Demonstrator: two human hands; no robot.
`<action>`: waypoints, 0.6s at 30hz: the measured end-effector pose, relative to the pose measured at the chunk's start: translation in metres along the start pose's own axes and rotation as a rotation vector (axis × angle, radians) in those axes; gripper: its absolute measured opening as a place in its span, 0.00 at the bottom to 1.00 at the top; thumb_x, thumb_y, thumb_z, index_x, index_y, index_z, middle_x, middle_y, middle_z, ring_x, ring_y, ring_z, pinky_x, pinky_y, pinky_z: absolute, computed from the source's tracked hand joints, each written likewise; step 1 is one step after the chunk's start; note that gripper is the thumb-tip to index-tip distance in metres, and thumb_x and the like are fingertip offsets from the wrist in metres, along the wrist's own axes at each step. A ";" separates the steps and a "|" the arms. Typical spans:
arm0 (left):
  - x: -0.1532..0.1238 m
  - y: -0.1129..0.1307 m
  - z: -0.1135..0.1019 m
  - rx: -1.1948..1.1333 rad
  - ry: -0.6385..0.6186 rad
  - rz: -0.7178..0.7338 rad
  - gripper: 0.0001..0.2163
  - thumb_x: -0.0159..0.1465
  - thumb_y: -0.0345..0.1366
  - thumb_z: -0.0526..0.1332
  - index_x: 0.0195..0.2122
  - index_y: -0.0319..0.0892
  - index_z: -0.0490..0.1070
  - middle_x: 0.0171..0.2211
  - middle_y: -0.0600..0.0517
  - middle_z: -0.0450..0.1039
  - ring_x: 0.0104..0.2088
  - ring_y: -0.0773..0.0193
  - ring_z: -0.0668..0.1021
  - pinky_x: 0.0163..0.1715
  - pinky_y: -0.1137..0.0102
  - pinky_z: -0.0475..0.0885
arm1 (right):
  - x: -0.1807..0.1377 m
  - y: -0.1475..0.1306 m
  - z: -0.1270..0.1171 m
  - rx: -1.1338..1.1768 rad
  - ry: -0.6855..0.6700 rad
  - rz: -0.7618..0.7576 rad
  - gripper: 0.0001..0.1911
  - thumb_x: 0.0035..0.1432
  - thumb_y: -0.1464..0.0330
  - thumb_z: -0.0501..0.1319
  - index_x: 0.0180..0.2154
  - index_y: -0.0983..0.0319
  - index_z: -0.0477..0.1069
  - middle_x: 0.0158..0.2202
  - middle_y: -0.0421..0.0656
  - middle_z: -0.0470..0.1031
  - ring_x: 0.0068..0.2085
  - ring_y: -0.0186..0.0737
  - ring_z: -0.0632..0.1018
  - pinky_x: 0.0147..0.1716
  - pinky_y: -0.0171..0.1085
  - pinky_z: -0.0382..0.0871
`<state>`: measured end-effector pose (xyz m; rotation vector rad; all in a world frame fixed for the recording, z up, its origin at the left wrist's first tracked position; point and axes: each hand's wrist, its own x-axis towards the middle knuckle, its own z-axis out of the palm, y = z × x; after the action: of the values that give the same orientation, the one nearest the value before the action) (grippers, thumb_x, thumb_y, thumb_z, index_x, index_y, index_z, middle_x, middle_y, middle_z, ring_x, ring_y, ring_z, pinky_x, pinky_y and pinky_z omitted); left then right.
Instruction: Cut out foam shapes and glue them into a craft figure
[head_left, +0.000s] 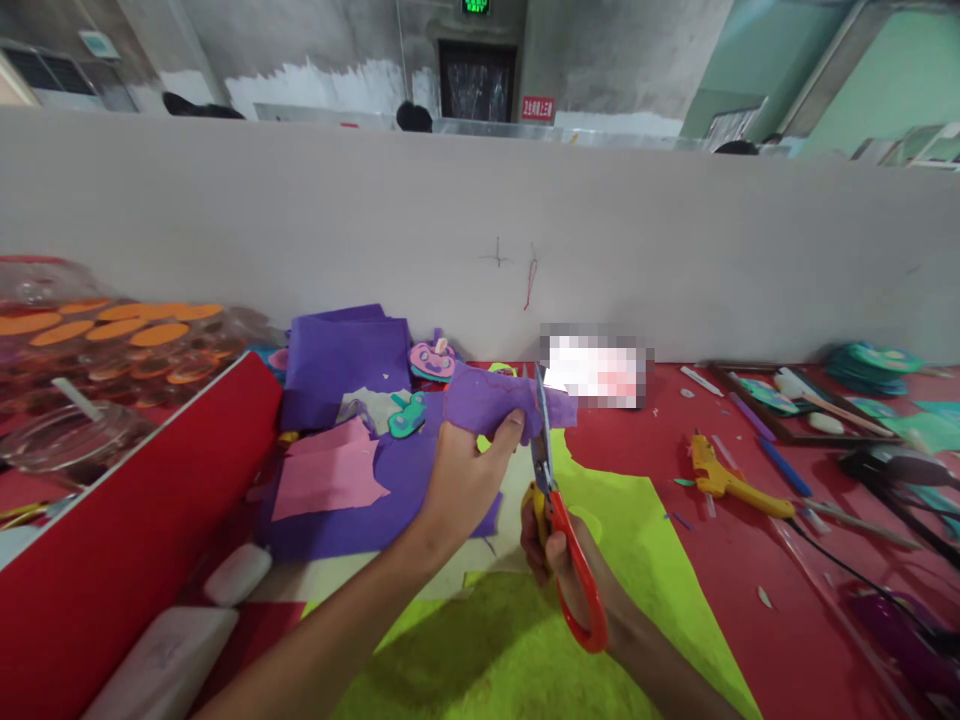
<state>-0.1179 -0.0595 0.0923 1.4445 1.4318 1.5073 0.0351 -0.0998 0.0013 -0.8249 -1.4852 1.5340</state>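
My left hand (pixel 480 460) pinches a piece of purple felt (pixel 484 400), holding it up off the table. Gripped in my right hand (pixel 551 545) is a pair of scissors (pixel 574 580) with one red and one yellow handle. The blades point away from me, and the felt passes between them near its right end. Behind and left of my left hand lie a teal felt cutout (pixel 407 415), a pink felt sheet (pixel 330 475) and larger dark purple felt sheets (pixel 345 365). Yellow-green felt (pixel 600 500) spreads under my right hand.
A yellow glue gun (pixel 739 480) with a cord lies on the red table at right, near a blue stick (pixel 785 467) and a dark tray (pixel 870 432). A red-sided board (pixel 172 510) stands at left. A white partition (pixel 337 220) runs along the back.
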 end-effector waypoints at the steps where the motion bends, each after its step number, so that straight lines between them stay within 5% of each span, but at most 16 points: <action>1: 0.000 0.000 0.000 -0.002 0.002 -0.003 0.11 0.65 0.43 0.62 0.31 0.40 0.73 0.26 0.54 0.72 0.27 0.67 0.72 0.31 0.73 0.69 | 0.000 0.000 0.000 0.002 -0.003 0.000 0.35 0.56 0.32 0.51 0.34 0.58 0.64 0.22 0.33 0.55 0.21 0.31 0.56 0.21 0.34 0.53; 18: 0.002 0.000 -0.002 0.023 0.035 0.010 0.16 0.64 0.45 0.62 0.23 0.41 0.67 0.19 0.57 0.63 0.21 0.70 0.64 0.21 0.73 0.59 | 0.004 -0.008 0.003 0.057 0.027 0.075 0.36 0.50 0.31 0.57 0.30 0.57 0.59 0.20 0.31 0.54 0.19 0.29 0.54 0.16 0.32 0.49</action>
<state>-0.1208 -0.0581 0.0930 1.4477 1.4693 1.5341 0.0311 -0.0978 0.0097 -0.8733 -1.3986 1.6073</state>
